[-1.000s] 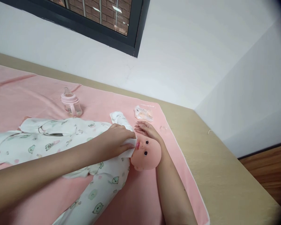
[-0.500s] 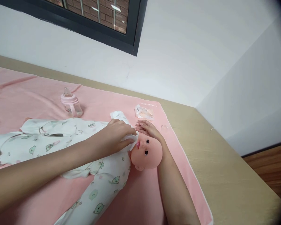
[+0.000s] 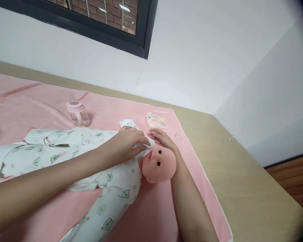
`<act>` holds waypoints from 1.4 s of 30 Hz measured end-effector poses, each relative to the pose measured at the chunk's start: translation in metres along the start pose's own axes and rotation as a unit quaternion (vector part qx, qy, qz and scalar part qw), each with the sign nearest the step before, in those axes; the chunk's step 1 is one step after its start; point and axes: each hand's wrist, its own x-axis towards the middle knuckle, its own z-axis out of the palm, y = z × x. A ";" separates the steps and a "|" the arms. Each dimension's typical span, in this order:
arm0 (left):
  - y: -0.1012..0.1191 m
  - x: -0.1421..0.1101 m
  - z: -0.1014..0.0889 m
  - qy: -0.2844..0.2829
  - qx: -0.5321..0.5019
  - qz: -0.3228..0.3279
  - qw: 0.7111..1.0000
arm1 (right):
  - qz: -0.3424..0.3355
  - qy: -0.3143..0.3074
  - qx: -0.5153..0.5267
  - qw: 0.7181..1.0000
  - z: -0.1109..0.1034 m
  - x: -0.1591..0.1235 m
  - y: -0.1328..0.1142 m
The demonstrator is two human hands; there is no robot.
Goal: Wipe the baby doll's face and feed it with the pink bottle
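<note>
A pink mat [image 3: 154, 211] lies on a pale tabletop [image 3: 232, 188]. The doll [image 3: 123, 176] lies on it face up, its long body going left to right, its head [image 3: 168, 164] at the right. The left hand [image 3: 127, 143] pinches a white cloth [image 3: 150, 144] by its mouth [image 3: 149, 155]; the right hand [image 3: 163, 138] lies loose and unclosed beside its head. It looks like dabbing, so the next move calls for soft touches.

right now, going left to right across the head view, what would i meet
Pink-lidded bottle → left hand, with a white cloth in its grip → doll's head → wood-grained panel at the right edge. Things that overlap these are left out.
</note>
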 end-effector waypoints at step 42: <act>0.015 0.003 -0.009 -0.005 -0.026 -0.015 1.000 | -0.023 0.013 -0.049 0.998 0.009 -0.013 -0.005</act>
